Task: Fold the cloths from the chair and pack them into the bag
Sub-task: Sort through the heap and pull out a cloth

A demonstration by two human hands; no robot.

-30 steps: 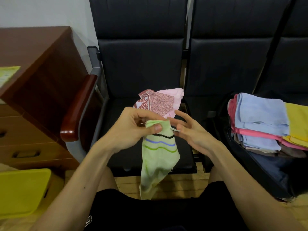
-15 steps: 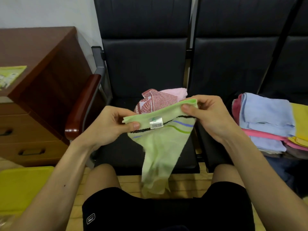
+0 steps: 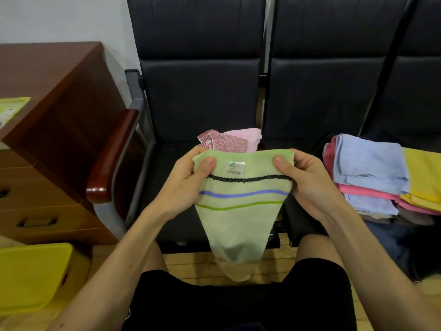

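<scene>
Head view, centre frame: my left hand (image 3: pixel 188 182) and right hand (image 3: pixel 307 185) pinch the top corners of the green cloth (image 3: pixel 241 218), which hangs between them over my lap. Folded cloths (image 3: pixel 367 163) at the right hide most of the bag (image 3: pixel 391 240). Pink cloths (image 3: pixel 229 142) lie on the black chair (image 3: pixel 198 103); a wooden desk (image 3: pixel 59 103) stands upper left.
</scene>
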